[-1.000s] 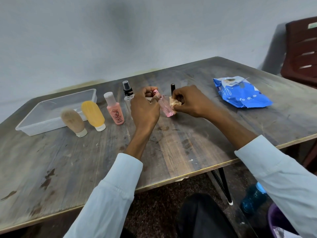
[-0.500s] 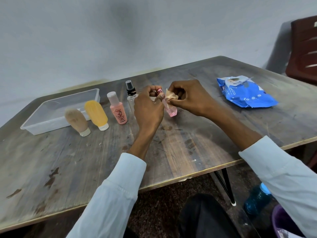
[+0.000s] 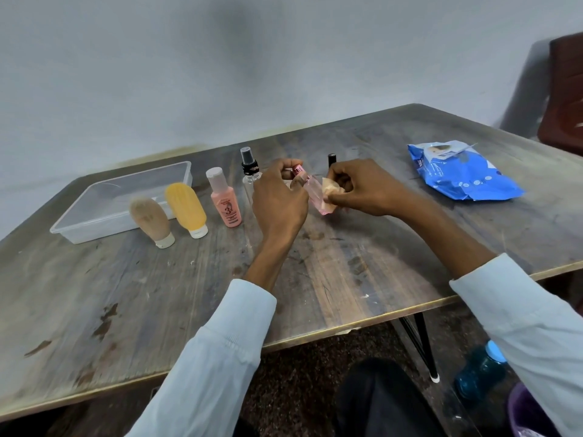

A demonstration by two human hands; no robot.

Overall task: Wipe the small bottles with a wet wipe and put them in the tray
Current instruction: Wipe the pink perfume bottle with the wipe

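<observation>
- While the left hand point(image 3: 279, 203) curls its fingers round the cap end of a small clear pink bottle point(image 3: 316, 197), the bottle is held tilted above the worn wooden bench point(image 3: 315, 279), its pink cap pointing up and away from the person.
- The right hand point(image 3: 362, 187) pinches a crumpled beige wet wipe point(image 3: 331, 192) tight between thumb and fingers and presses it against the lower side of the pink bottle.
- Just behind the left hand stands a clear spray bottle with a black pump top point(image 3: 249, 167), upright and partly hidden by the knuckles.
- Behind the right hand, only the black cap of a small dark bottle point(image 3: 332, 159) shows; the rest is hidden.
- To the left of the spray bottle stands a salmon-pink bottle with a pale flip cap point(image 3: 224, 198), upright.
- Further left stand a yellow soft squeeze tube point(image 3: 186, 208) and a tan squeeze tube point(image 3: 150, 220), both resting on their white caps and leaning back, near each other.
- Behind those two tubes sits a clear rectangular plastic tray point(image 3: 94, 231) near the far left edge of the bench; nothing can be made out inside it.
- Well to the right lies a blue wet-wipe pack point(image 3: 463, 175), flat on the bench.
- Below the bench edge, on the floor at the right, stands a teal water bottle point(image 3: 479, 370).
</observation>
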